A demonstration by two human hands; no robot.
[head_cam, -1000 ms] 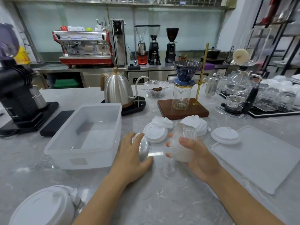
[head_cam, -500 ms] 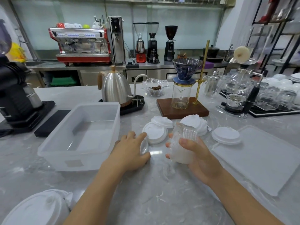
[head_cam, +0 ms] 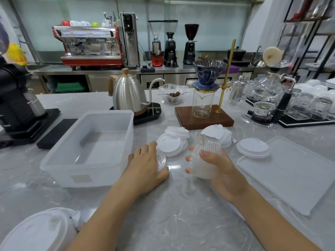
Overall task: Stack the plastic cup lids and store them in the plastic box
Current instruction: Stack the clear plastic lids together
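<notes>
Your right hand (head_cam: 219,169) is curled closed around a nested stack of clear ribbed plastic lids (head_cam: 204,156), thumb on top and fingers underneath, held on its side with the open end facing 9 o'clock, probably so the next lid can slide straight on. Your left hand (head_cam: 145,167) lies palm down on the marble counter (head_cam: 181,214), its fingers cupped over a single clear plastic lid (head_cam: 161,160) pressed against the surface; whether the lid is properly gripped or only covered, I cannot tell. That loose lid sits just at 9 o'clock of the stack, close enough to join it with a short move. The translucent rectangular plastic box (head_cam: 87,142) waits open and empty at 9 o'clock of your left hand, touching your wrist side, ready to receive the finished stack. Its flat frosted box cover (head_cam: 290,171) lies aside at 3 o'clock. White round plastic cup lids (head_cam: 170,145) are still scattered at 12 o'clock of your hands, so plenty of stacking remains.
</notes>
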